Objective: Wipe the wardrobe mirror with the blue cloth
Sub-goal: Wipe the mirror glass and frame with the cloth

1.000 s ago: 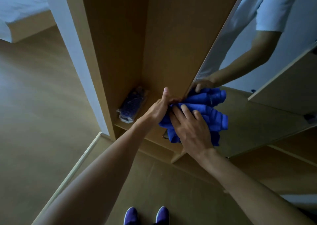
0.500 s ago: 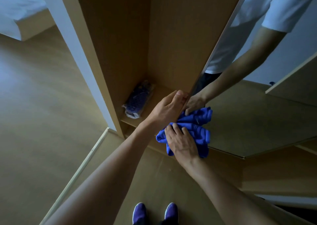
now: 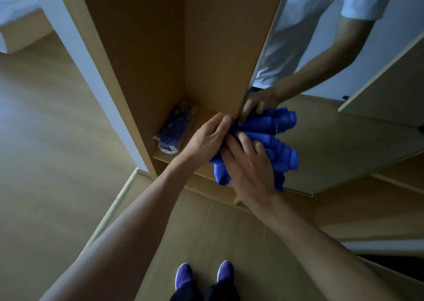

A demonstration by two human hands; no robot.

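The wardrobe door's mirror (image 3: 332,144) stands open on the right and reflects a white-shirted torso, an arm and the cloth. A bunched blue cloth (image 3: 278,154) lies against the mirror's lower left part. My right hand (image 3: 250,167) presses flat on the cloth with spread fingers. My left hand (image 3: 210,139) grips the door's left edge just beside the cloth, thumb on the near side.
The open wardrobe (image 3: 160,48) has bare wooden walls. A plastic-wrapped dark bundle (image 3: 175,128) lies on its bottom shelf. My purple shoes (image 3: 205,275) stand on the wooden floor below. A bed (image 3: 16,4) is at the far left.
The cloth and my right hand have slid a little up and right along the mirror's lower edge. My left hand keeps its hold on the door edge.
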